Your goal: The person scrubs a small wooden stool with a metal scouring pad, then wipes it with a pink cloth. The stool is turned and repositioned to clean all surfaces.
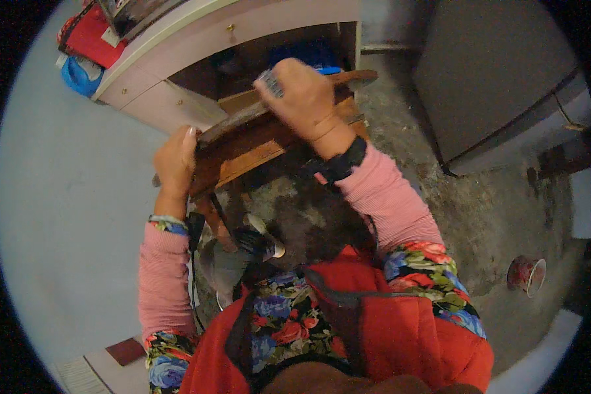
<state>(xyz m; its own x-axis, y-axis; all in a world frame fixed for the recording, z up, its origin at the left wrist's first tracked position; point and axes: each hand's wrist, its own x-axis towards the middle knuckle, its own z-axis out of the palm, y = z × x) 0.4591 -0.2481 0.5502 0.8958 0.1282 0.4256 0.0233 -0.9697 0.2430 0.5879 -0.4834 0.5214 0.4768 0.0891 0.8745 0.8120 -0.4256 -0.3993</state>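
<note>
A brown wooden piece of furniture, perhaps a small bench or table, is tilted in front of me, with its boards and part of a leg showing. My left hand is closed on its left end, fingers curled over the edge. Above the middle of its long top edge, my right hand is closed around a small grey, mottled thing, possibly a scrubbing pad. I cannot tell for sure what that is, since the fingers cover most of it.
Behind the wood stands a pale cabinet with an open compartment holding blue things. A grey appliance-like box is at the right. On the concrete floor lies a red tub. A pale blue wall runs along the left.
</note>
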